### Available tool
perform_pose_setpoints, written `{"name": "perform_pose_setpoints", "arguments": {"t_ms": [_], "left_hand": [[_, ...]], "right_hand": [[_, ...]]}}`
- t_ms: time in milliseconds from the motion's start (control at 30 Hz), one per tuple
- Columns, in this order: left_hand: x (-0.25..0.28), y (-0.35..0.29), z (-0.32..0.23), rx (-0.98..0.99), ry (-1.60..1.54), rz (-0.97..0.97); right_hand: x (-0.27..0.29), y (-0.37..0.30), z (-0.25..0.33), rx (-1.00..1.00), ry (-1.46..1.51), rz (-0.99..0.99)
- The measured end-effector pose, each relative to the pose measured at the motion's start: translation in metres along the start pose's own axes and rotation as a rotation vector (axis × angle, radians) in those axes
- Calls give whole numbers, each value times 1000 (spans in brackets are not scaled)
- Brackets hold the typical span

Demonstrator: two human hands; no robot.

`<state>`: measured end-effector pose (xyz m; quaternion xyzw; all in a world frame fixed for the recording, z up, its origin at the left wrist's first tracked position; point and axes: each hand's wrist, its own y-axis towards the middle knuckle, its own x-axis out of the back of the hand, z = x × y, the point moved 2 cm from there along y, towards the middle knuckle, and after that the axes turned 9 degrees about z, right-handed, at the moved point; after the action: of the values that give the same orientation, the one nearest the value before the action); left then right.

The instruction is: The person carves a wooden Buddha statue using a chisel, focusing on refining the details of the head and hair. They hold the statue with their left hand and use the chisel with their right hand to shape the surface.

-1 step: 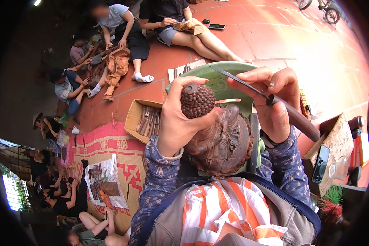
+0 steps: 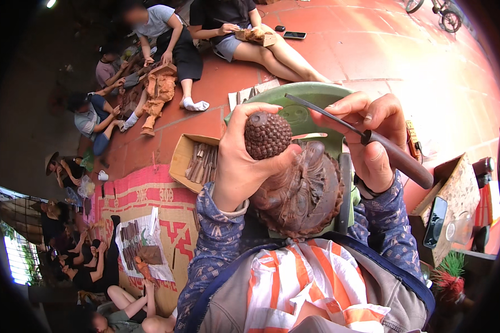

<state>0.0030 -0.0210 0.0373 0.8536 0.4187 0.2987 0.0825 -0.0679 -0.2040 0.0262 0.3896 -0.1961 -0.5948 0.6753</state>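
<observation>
My left hand (image 2: 238,166) grips a dark brown carved wooden figure (image 2: 303,194) around its neck, thumb beside the knobbly round head (image 2: 268,134). The figure rests against my lap over a green plastic tub (image 2: 300,93). My right hand (image 2: 372,136) holds a carving chisel (image 2: 397,158) by its dark wooden handle. Its thin metal blade (image 2: 316,111) points up and left, just above and right of the figure's head. Both sleeves are blue patterned.
A cardboard box of chisels (image 2: 197,161) lies left on the red tiled floor, beside a red patterned mat (image 2: 144,194) with tools on paper (image 2: 136,244). Several people sit carving at the top and left. A phone (image 2: 436,222) rests on a board at right.
</observation>
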Motion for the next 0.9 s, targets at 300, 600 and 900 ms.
{"name": "perform_pose_setpoints", "arguments": {"t_ms": [300,600,900], "left_hand": [[1,0,2,-23,-98,0],[-1,0,1,-12,-109,-5],[0,0,2,-24,-89,-4]], "right_hand": [[4,-10,-22,5,76,250],[4,-2,-28,39,98,275],[4,4,-22,92,-9,326]]}}
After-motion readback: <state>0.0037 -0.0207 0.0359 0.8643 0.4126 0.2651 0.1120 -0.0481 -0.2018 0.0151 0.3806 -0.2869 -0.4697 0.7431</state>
